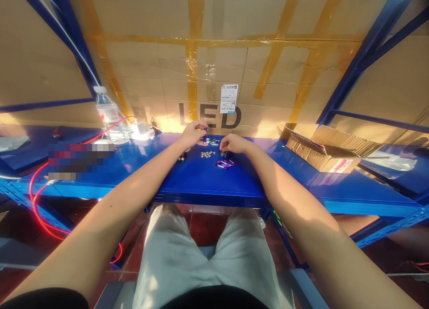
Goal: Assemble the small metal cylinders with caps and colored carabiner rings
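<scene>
Both my arms reach far out over a blue metal shelf (pixel 208 184). My left hand (pixel 192 133) is closed in a pinch on a small purple piece (pixel 204 139) held upright near the back of the shelf. My right hand (pixel 232 143) is closed too, fingertips down on small metal bits beside it; what it grips is too small to name. Between the hands lies a little heap of silvery parts (pixel 207 154). A few purple and pink clips (pixel 225 163) rest just in front of my right hand, and dark parts (pixel 182 156) lie under my left wrist.
A water bottle (pixel 107 112), a white charger block (pixel 142 131) and a red cable (pixel 40 197) sit at the left. An open cardboard box (pixel 330 150) lies at the right. A taped cardboard wall marked LED (pixel 214 67) closes the back. Blue rack posts flank both sides.
</scene>
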Tool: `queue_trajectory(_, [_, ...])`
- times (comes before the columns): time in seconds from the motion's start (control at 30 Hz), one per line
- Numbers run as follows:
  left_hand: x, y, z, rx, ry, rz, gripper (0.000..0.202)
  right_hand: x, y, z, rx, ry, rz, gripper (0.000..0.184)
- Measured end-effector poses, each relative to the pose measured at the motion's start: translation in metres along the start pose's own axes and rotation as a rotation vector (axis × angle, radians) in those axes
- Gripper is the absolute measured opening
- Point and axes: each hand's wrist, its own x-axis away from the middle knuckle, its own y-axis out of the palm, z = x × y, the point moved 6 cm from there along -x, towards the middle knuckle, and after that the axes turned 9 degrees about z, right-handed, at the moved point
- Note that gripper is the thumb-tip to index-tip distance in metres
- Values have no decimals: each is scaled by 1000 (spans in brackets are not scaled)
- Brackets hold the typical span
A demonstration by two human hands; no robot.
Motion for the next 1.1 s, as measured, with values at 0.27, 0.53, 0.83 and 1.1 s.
queue_trajectory(0.27, [12,9,9,134,-8,-149,26,-2,-8,-10,-178,-32,212,14])
queue_trajectory(0.53, [10,12,7,145,33,-129,32,-5,-16,-26,-444,-79,422,5])
queue_trajectory(0.83, [5,17,6,-157,268,-159,14,-6,-16,-27,-395,-99,429,6])
queue_trajectory(1.1, [6,15,3,-170,263,-167,18,-5,-17,-24,-374,-85,433,4])
